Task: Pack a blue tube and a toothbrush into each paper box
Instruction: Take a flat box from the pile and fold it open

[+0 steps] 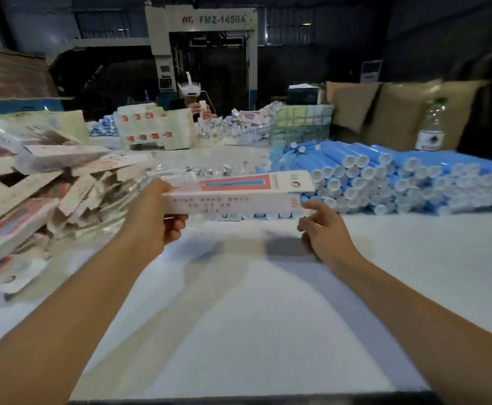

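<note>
Paper box (233, 197) held level above the table (268, 317), between left hand (154, 217) and right hand (323, 232). Heap of boxes (34, 200) left of the left hand. Stacked tubes (384, 179) beyond and right of the right hand. Bottle (431, 127) behind the tubes. Person (192, 100) seated far beyond both hands, across the table

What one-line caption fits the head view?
Left hand grips a paper box; right hand at its end.
</note>
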Motion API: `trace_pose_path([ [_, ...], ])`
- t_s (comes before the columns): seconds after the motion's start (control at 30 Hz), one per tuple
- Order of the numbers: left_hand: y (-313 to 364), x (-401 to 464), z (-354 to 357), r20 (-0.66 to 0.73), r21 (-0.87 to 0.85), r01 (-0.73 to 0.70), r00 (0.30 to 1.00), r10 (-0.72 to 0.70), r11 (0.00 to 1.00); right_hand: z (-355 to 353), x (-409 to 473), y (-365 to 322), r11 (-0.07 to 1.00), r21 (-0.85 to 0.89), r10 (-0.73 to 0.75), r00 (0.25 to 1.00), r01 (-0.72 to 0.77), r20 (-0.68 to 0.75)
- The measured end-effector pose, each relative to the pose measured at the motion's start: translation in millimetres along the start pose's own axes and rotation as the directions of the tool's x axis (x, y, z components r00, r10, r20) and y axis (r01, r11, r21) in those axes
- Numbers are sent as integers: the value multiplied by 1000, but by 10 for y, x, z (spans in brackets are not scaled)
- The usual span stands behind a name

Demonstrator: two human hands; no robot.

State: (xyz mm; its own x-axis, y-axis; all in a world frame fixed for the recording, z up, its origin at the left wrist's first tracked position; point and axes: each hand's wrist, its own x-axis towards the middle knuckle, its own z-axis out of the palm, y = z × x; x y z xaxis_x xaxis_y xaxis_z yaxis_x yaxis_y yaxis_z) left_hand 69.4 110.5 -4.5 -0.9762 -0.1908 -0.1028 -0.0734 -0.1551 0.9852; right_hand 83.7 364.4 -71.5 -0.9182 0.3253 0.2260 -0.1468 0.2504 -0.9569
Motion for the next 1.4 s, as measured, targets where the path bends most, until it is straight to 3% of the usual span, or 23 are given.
trace_pose_path([
  [0.1, -150, 19, 382, 143, 151, 183, 968, -204, 972, -89, -43, -80, 939, 344, 3, 998, 16, -57],
  [0.17, -214, 72, 460, 156, 193, 233, 952, -264, 953, -140, -61, -114, 911, 412, -6, 998, 31, -61],
  [0.33, -315, 221, 264, 78, 166, 293, 948, -309, 941, -189, -45, -106, 947, 265, -184, 983, 182, -16],
  [0.47, -307, 279, 168, 50, 174, 304, 947, -317, 936, -126, -54, -80, 933, 39, -361, 929, 359, 78],
  [0.53, -295, 272, 179, 5, 304, 210, 975, -222, 929, -125, -56, -84, 955, 76, -293, 953, 288, 74],
  [0.57, -297, 259, 183, -45, 457, 90, 996, -78, 885, -139, -51, -87, 964, 112, -252, 965, 243, 73],
  [0.6, -310, 251, 185, -95, 646, -53, 984, 149, 762, -160, -51, -102, 970, 132, -216, 973, 204, 79],
  [0.63, -326, 233, 188, -77, 803, -181, 914, 399, 568, -181, -50, -110, 977, 139, -176, 980, 163, 88],
  [0.67, -333, 182, 219, 19, 863, -303, 819, 573, 404, -195, -44, -115, 983, 149, -123, 988, 108, 97],
  [0.7, -339, 105, 273, 156, 855, -435, 736, 659, 284, -200, -42, -115, 987, 153, -58, 993, 41, 107],
  [0.73, -356, 23, 339, 316, 823, -547, 667, 675, 155, -196, -45, -114, 989, 146, 19, 993, -37, 117],
  [0.8, -434, -114, 494, 595, 761, -632, 588, 548, -148, -179, -46, -112, 977, 122, 161, 978, -177, 132],
  [0.87, -537, -164, 611, 705, 706, -622, 575, 415, -338, -171, -42, -113, 957, 125, 245, 960, -262, 138],
  [0.9, -569, -164, 645, 708, 706, -611, 587, 393, -358, -174, -40, -107, 949, 129, 271, 952, -289, 143],
  [1.0, -604, -160, 673, 698, 710, -649, 597, 396, -273, -203, -44, -112, 959, 56, 271, 957, -277, 102],
  [1.1, -653, -165, 653, 713, 697, -676, 614, 339, -241, -283, 61, -221, 974, -215, 39, 991, -67, -132],
  [1.17, -687, -160, 658, 724, 688, -684, 621, 301, -242, -285, 199, -388, 892, -448, -159, 968, 58, -192],
  [1.3, -701, -159, 761, 740, 672, -689, 609, 286, -270, 75, 587, -722, 683, -685, -333, 943, 253, 15],
  [1.4, -741, -153, 756, 760, 650, -689, 586, 281, -321, 534, 888, -821, 476, -803, -336, 918, 360, 212],
])
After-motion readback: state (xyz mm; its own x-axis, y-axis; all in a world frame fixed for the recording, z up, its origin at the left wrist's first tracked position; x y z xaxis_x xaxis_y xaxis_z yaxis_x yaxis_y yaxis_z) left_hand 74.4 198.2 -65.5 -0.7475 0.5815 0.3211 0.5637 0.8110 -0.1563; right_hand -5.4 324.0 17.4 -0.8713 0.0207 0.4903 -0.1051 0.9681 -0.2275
